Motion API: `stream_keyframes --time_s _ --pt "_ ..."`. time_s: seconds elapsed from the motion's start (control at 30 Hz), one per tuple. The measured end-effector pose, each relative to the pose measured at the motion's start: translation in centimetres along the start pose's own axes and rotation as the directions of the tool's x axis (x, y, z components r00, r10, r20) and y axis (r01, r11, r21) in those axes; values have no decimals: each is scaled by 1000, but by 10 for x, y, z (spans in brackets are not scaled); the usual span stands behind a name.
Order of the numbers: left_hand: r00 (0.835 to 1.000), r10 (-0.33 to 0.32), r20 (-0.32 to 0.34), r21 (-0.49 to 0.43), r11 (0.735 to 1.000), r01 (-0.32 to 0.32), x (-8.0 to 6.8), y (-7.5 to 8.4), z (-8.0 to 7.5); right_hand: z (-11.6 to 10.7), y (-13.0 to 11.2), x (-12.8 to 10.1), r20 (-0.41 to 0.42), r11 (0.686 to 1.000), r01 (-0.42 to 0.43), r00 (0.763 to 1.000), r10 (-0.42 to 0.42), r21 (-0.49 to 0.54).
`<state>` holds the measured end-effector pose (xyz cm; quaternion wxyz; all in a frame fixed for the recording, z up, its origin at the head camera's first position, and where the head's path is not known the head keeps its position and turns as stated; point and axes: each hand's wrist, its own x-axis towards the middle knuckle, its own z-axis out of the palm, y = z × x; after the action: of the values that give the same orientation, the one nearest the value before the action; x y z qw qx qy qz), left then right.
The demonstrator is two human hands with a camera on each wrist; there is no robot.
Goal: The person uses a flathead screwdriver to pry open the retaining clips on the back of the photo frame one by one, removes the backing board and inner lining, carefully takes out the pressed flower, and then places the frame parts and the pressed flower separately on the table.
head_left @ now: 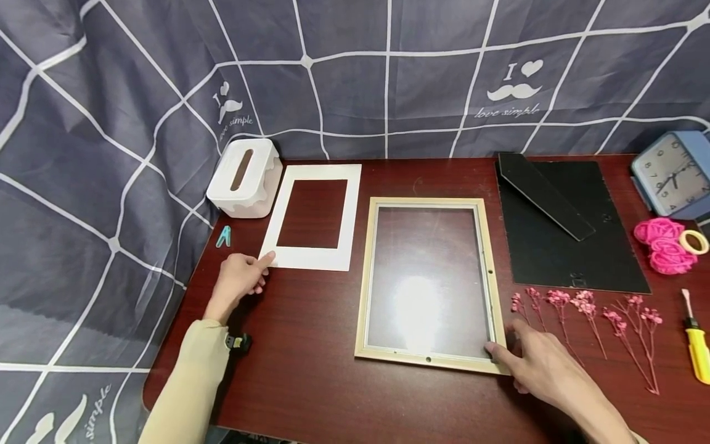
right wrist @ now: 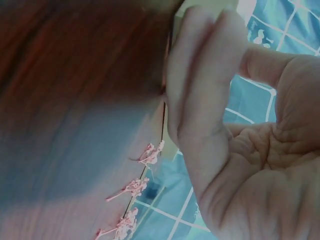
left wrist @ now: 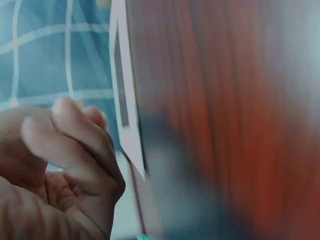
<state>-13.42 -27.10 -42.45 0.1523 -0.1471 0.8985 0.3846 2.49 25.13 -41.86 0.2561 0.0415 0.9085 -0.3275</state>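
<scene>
Far left of worktop [head_left: 310,345]: white tissue box [head_left: 244,177] at the back-left corner, small teal clip [head_left: 224,236] just in front of it near the left edge. Left hand [head_left: 240,277], fingers loosely curled, fingertip touching the front-left corner of the white mat board [head_left: 312,259]; mat lies flat, back-left area. Gold photo frame [head_left: 428,359] flat in the centre, glass in, glare spot on it. Right hand [head_left: 546,364] on the frame's front-right corner, fingers bent against the edge; a full grip cannot be told. Black backing board [head_left: 566,259] with its stand lies right of the frame, toward the back edge. Pink dried flower sprigs [head_left: 588,308] in front of it. Right edge: blue clock [head_left: 671,176], pink roses [head_left: 662,243], tape roll [head_left: 694,242], yellow screwdriver [head_left: 697,348].
</scene>
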Motion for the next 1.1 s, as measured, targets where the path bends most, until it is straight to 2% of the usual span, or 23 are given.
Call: stream_keyframes --time_s 0.1,0.2,0.3,0.43,0.5,0.6,0.63,0.73,0.8,0.83,0.87,0.93,1.03,1.1 --pt "999 54 -2 -34 998 -54 -23 14 24 1 0 0 -9 1000 -1 1000 1 0" --pt "995 97 37 -106 990 -92 -47 27 51 2 0 1 -14 1000 -5 1000 5 0" --pt "987 139 83 -187 975 -122 -68 35 76 3 0 1 -23 1000 -4 1000 4 1" --pt "975 195 101 -225 960 -169 -92 42 105 4 -1 -3 -47 1000 11 999 -11 2" --pt "969 205 139 -292 943 -158 -102 44 117 4 -1 -6 -49 1000 13 999 -13 9" --pt "947 178 267 -438 898 -45 -113 48 131 1 -3 -11 -32 1000 -9 999 10 21" --pt "931 167 325 -496 868 17 -115 49 135 0 -4 -13 -19 999 -27 999 27 25" --pt "854 149 499 -622 748 233 -118 49 146 -1 -8 -18 12 997 -64 998 63 32" --pt "789 170 591 -671 647 363 -119 46 154 -1 -10 -22 29 997 -73 997 72 32" --pt "757 194 624 -692 587 420 -120 44 157 -1 -11 -23 38 996 -78 996 76 33" --pt "732 214 647 -703 539 464 -121 42 159 -1 -12 -25 46 996 -81 996 80 30" --pt "704 254 663 -722 462 514 -124 40 163 -2 -13 -27 65 995 -96 993 95 20" --pt "694 282 662 -738 401 542 -127 40 165 -6 -14 -30 85 992 -126 989 123 21" --pt "693 285 662 -742 376 555 -128 40 165 -8 -14 -33 66 989 -145 987 143 31"
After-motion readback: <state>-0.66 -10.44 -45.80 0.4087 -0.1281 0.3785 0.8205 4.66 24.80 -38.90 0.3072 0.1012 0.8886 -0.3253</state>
